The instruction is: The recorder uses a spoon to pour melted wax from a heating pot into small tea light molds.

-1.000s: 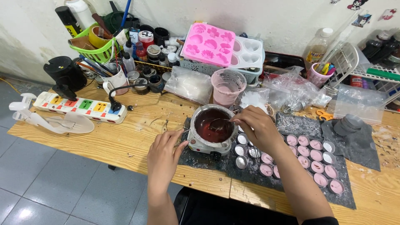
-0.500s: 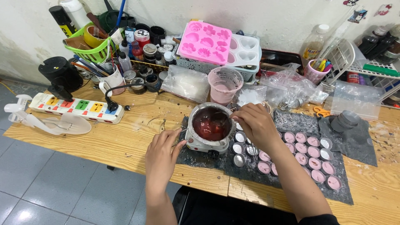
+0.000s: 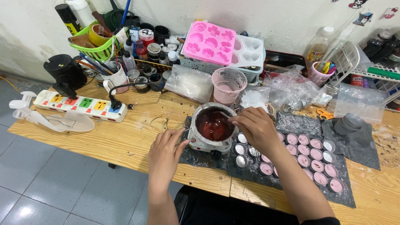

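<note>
A small metal melting pot (image 3: 200,143) full of dark red liquid (image 3: 213,125) stands on a dark mat (image 3: 200,158) at the table's front. My left hand (image 3: 163,155) reaches in from the left, and its fingertips pinch the pot's thin wire handle (image 3: 186,135). My right hand (image 3: 255,128) hovers over the pot's right rim, fingers closed on a thin stirring stick (image 3: 226,115) that dips into the liquid. Right of the pot lie several empty little metal tins (image 3: 241,148) and several tins filled with pink wax (image 3: 309,160).
A pink cup (image 3: 228,84), a pink flower mould (image 3: 209,42) on a basket, clear plastic bags (image 3: 191,83), a mug of tools (image 3: 116,79), a green basket (image 3: 95,49) and jars fill the back. A power strip (image 3: 77,104) and white fan (image 3: 54,118) lie left. Orange scissors (image 3: 324,112) lie right.
My left hand has moved up from the table edge to the pot's handle. My right hand stays over the pot's rim with small shifts.
</note>
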